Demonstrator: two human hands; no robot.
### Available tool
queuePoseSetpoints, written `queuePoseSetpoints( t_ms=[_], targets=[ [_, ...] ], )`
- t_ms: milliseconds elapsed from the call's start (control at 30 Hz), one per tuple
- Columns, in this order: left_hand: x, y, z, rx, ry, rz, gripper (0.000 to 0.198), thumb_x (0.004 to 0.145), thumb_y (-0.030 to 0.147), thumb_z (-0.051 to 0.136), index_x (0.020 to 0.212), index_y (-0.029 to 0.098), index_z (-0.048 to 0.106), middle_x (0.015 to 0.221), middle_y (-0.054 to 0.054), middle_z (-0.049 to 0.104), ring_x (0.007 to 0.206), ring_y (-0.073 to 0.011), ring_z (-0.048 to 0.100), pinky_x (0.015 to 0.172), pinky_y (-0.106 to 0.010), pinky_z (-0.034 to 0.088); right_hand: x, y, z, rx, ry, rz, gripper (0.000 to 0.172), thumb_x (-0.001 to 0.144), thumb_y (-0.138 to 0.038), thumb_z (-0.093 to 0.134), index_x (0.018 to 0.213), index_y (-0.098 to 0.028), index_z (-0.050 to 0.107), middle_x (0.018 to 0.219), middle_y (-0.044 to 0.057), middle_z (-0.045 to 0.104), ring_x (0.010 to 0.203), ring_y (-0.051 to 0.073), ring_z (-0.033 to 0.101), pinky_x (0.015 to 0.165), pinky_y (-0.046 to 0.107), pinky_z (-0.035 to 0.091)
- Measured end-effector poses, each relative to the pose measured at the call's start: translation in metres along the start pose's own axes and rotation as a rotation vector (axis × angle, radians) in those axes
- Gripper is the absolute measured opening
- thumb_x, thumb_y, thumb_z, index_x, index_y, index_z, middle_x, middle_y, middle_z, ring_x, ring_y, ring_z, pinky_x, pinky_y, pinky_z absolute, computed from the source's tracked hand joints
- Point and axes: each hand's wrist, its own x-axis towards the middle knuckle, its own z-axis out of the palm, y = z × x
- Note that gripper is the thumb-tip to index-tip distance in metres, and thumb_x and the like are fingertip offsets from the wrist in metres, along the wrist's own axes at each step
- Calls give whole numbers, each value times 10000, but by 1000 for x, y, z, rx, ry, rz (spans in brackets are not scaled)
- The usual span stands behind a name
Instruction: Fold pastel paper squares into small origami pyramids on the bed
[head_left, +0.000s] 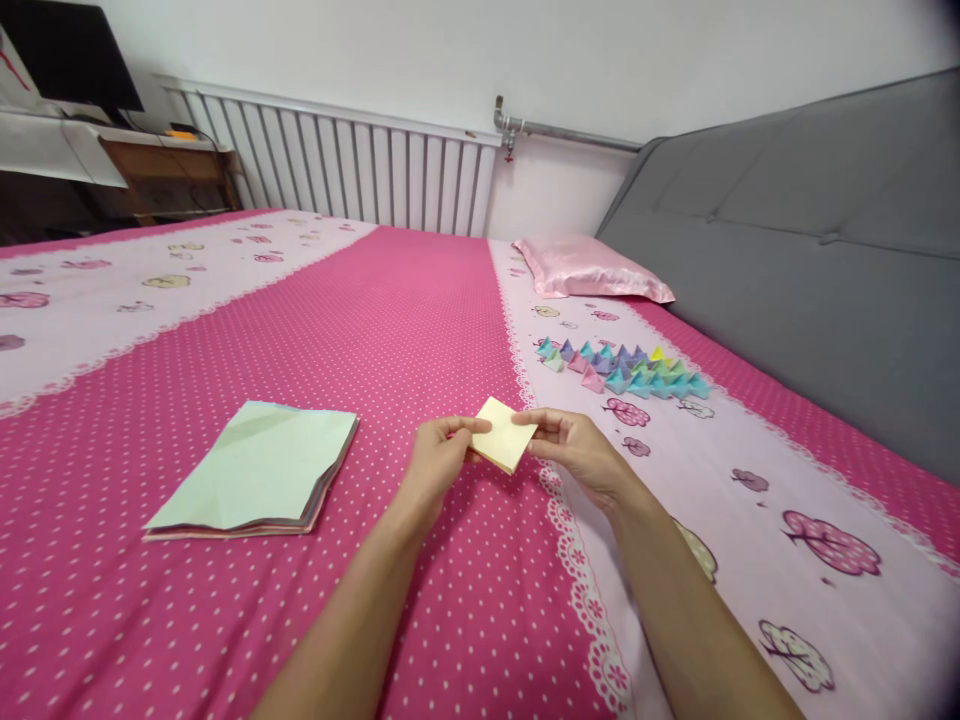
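Note:
Between my two hands is a small folded square of pale yellow paper [504, 434], turned so its corners point up and down. My left hand [441, 450] pinches its left corner between thumb and fingers. On the other side, my right hand [574, 445] grips the right corner, fingers on top and thumb toward the lower edge. The paper is held above the pink dotted bedspread. Off to the left lies a stack of coloured paper sheets [262, 465], pale green on top. Several small folded paper boats [619, 370] stand in rows beyond my right hand.
A pink satin pillow [589, 268] lies at the far right, against the grey padded headboard [810, 210]. The bedspread [420, 310] spreads all around my hands. A white radiator [352, 165] runs along the back wall, and a monitor [71, 55] stands on a desk at far left.

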Motion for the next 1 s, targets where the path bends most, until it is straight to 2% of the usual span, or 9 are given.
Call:
queuePoseSetpoints(
  t_ms=[333, 567, 700, 1000],
  targets=[
    [-1, 5, -1, -144, -78, -6, 272, 661, 123, 513, 850, 102, 707, 868, -129, 690, 720, -155, 605, 624, -252, 464, -4, -6, 1, 32, -11, -27, 354, 607, -164, 693, 960, -165, 661, 909, 66, 693, 856, 167, 633, 813, 323, 466],
    [-3, 5, -2, -114, -54, -4, 334, 658, 101, 570, 975, 102, 676, 859, -110, 690, 623, -97, 571, 605, -216, 442, -4, -8, 1, 51, -31, -40, 395, 619, -198, 703, 1008, -163, 642, 906, 64, 682, 854, 163, 621, 820, 324, 455],
    [-2, 3, -2, -126, -66, 14, 333, 656, 118, 604, 980, 102, 677, 884, -119, 687, 655, -110, 583, 618, -229, 449, -5, -9, 0, 51, -21, -35, 412, 611, -220, 722, 1010, -164, 641, 879, 57, 678, 839, 159, 620, 825, 326, 450],
    [-2, 4, 0, -131, -40, 11, 332, 642, 88, 580, 958, 94, 684, 896, -125, 690, 653, -102, 581, 633, -228, 453, -5, -9, 0, 45, -69, -46, 426, 616, -180, 710, 1033, -188, 622, 975, 66, 659, 892, 171, 604, 866, 349, 434]
  ],
)
